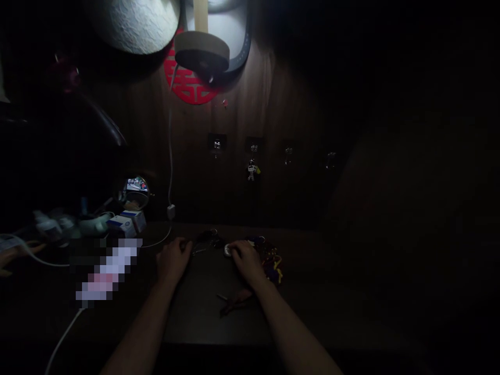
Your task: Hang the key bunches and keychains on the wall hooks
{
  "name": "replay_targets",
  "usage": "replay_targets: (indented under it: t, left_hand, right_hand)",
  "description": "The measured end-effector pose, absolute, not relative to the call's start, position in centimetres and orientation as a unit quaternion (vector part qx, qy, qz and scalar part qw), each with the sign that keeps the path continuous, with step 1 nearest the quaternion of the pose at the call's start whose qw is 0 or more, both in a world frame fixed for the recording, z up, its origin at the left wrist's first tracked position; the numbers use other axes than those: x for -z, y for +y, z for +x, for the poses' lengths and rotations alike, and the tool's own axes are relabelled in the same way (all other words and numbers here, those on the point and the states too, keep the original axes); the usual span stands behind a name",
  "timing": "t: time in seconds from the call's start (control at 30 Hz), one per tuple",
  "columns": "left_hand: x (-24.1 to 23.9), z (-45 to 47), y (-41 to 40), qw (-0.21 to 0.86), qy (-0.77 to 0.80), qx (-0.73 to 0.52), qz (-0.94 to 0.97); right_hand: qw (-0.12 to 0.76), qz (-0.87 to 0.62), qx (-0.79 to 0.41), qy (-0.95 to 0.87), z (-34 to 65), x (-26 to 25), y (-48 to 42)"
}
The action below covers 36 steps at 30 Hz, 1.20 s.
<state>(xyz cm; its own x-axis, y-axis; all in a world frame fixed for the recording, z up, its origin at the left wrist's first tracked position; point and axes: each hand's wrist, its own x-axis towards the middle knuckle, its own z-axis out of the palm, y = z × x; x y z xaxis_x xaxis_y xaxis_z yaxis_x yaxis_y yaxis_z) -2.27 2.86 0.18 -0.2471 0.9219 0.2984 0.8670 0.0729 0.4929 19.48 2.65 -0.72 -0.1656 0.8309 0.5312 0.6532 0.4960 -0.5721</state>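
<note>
The scene is very dark. My left hand [174,262] rests on the dark tabletop [203,325] with its fingers curled; what they hold, if anything, is hidden. Just right of it lies a thin metal chain [203,250] with a ring [213,231]. My right hand [247,261] has its fingertips closed on a small round white object [227,250], whose kind I cannot make out. Beside that hand lies a tangle of dark red and yellow cords [276,265]. Under my right wrist sit pliers-like tools with reddish handles [242,296], partly hidden.
A lamp [202,52] shines at the top, near a red paper cutout [191,88] on the wooden back panel. Keys [252,170] hang from one of several wall hooks. Left are small boxes [127,223], bottles [47,225], a round mirror [136,191] and a white cable [170,156].
</note>
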Motion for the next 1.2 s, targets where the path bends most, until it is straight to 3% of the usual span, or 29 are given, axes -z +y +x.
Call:
replay_targets:
  t: [0.17, 0.33, 0.87, 1.2]
  left_hand:
    - [-0.5, -1.7, 2.2, 0.008, 0.731, -0.206, 0.65]
    - [-0.3, -1.7, 2.4, 0.023, 0.725, -0.204, 0.657]
    - [0.7, -0.6, 3.5, 0.228, 0.553, -0.531, 0.601]
    - [-0.8, 1.1, 2.6, 0.469, 0.462, -0.566, 0.496]
  right_hand:
    - [0.403, -0.496, -0.11, -0.761, 19.5, 0.8, 2.8]
    - [0.392, -0.502, -0.106, -0.764, 19.5, 0.7, 2.8]
    - [0.415, -0.475, -0.089, -0.771, 19.1, 0.2, 2.3]
    - [0.402, -0.422, -0.141, -0.8, 17.8, 0.2, 1.6]
